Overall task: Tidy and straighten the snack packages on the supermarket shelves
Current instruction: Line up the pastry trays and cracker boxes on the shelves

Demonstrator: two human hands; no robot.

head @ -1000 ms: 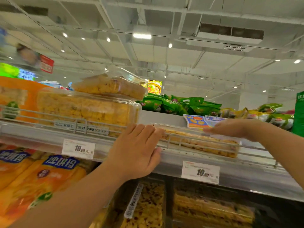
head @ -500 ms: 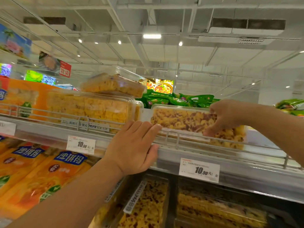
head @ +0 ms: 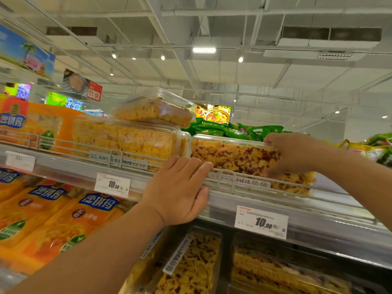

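We see a clear snack box (head: 235, 158) of yellow-red bars on edge behind the shelf rail (head: 265, 183), touching a plain yellow box (head: 127, 141); another box (head: 157, 110) sits tilted on that one.

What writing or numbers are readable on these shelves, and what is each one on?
"10.90 元": white price tag on the top shelf's rail.
"10.90 元": second price tag, further right; its small print is unreadable.
"沙琪玛": orange bags on the lower shelf.
"沙琪玛": orange box, top shelf, left.
"散装": red hanging sign.
Strip label on the box with red bits: too blurred.
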